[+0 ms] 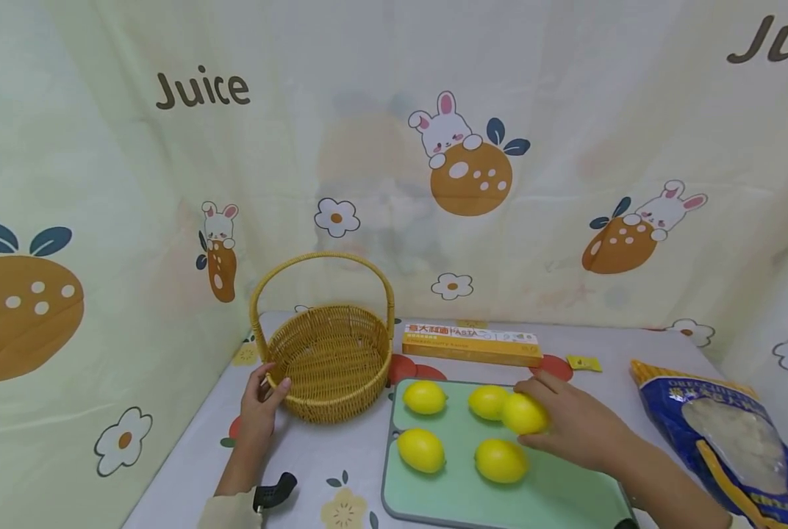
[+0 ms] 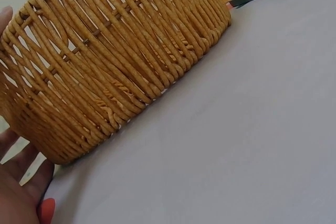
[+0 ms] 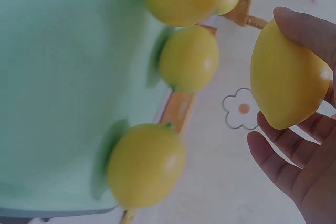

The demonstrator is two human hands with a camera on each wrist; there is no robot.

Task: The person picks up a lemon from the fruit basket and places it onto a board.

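Between the thumb and fingers of my right hand is a yellow lemon, held above the green cutting board. In the head view this lemon partly covers another lemon behind it. Several other lemons lie on the board, including a back-left one, a front-left one and one nearer the middle. To the left, a wicker basket stands on the table with its handle up and nothing in it. My left hand holds the basket's left side at the rim; some fingers are hidden by the wall.
An orange and white pasta box lies behind the board. A small yellow packet is to the right of the box. On the far right lies a blue bag with a see-through window. A printed cloth hangs behind the table.
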